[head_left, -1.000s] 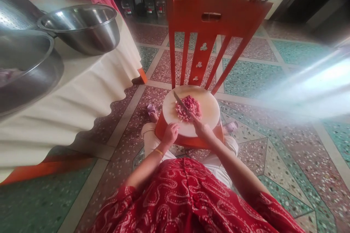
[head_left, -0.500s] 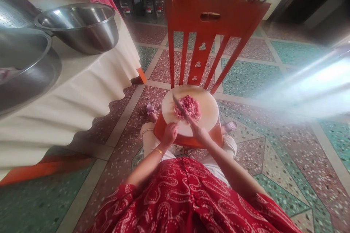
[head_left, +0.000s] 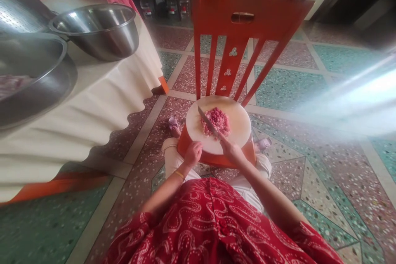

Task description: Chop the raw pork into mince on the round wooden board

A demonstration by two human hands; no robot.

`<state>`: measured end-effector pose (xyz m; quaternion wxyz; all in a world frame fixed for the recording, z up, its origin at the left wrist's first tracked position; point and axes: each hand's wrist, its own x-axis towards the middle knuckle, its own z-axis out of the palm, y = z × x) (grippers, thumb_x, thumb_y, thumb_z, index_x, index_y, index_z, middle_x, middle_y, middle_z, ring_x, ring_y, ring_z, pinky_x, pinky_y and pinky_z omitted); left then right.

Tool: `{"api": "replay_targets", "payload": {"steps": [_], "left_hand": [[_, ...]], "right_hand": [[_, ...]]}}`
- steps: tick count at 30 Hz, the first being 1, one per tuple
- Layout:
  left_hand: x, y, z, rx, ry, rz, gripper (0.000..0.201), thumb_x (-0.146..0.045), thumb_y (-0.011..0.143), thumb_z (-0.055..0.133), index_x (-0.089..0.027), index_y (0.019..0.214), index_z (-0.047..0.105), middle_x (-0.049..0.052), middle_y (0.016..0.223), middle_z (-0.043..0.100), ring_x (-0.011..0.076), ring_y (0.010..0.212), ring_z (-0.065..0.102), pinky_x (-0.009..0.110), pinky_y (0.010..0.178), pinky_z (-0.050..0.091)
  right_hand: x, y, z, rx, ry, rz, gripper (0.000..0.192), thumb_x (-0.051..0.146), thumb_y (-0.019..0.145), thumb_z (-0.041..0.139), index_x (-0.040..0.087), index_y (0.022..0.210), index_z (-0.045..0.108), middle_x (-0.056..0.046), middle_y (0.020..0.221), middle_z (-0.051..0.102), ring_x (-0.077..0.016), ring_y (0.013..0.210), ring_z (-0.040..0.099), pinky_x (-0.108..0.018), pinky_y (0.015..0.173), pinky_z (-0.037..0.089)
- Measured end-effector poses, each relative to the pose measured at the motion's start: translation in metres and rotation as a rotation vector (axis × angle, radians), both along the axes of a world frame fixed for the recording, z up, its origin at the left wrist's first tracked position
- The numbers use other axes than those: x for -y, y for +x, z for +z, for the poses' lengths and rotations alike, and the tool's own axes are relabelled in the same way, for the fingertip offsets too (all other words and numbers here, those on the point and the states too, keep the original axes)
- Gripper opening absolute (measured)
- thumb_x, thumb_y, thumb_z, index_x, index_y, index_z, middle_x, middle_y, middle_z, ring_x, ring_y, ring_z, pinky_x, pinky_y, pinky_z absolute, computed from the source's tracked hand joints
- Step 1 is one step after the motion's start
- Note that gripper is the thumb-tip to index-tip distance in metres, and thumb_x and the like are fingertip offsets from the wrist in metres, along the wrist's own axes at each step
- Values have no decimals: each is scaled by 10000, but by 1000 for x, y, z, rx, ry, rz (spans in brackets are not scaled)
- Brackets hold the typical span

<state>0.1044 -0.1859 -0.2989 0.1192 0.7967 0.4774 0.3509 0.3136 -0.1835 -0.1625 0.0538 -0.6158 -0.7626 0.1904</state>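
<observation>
My right hand (head_left: 232,151) is closed around the handle of a knife (head_left: 209,122). Its blade points away and to the left, across the near left part of a pile of chopped pink-red meat (head_left: 219,119). The meat lies on a round whitish cutting board (head_left: 240,126), which rests on the seat of an orange-red chair (head_left: 224,12). At the near left rim of the board, my left hand (head_left: 193,153) has its fingers curled against the edge. The undersides of those fingers are hidden.
To the left, a table with a cream cloth (head_left: 102,103) carries a steel basin (head_left: 108,43), a larger bowl (head_left: 58,78) with pale pink pieces inside, and a perforated metal vessel (head_left: 18,6). The chair's back rises beyond the board. Bottles (head_left: 172,7) stand farther off.
The whole view has shifted slightly, so things appear a little farther right. Knife and hands keep nearly the same place relative to the board.
</observation>
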Motion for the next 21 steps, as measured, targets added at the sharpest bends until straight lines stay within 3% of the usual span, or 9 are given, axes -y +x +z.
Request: {"api": "replay_targets", "payload": {"steps": [4,8,13,17,21], "left_hand": [[-2,1,-1,2,-11,44,260,-77,863,438,-172,971,654,74,1031,649,182,1032,581,382,965,496],[-4,2,0,0,-27,32,263,-91,868,428,-165,965,661,80,985,654,183,991,592,379,923,511],[-3,2,-1,-25,-13,45,274,-91,866,423,-166,972,664,83,1022,654,189,1019,586,384,931,501],[-4,2,-4,-27,-17,40,273,-89,872,417,-165,977,658,79,1003,653,187,1010,586,381,929,500],[-4,1,-8,-25,23,30,254,-73,855,445,-165,963,656,77,1013,653,185,999,577,363,923,493]], "right_hand": [[-3,3,2,-57,31,-14,516,288,1000,301,248,1514,270,-94,926,725,-190,696,688,-238,612,509],[-6,1,1,-9,-55,11,514,255,986,351,277,1497,309,-75,896,727,-178,659,681,-221,581,496],[-6,-6,7,-20,45,23,521,318,1008,283,243,1523,243,-94,859,723,-177,628,668,-217,555,483],[-8,-6,2,93,-48,44,510,271,995,327,268,1504,296,-80,788,717,-176,601,656,-220,550,473],[-13,-4,5,-35,32,10,519,310,1011,281,237,1524,242,-97,839,717,-174,620,666,-199,513,450]]}}
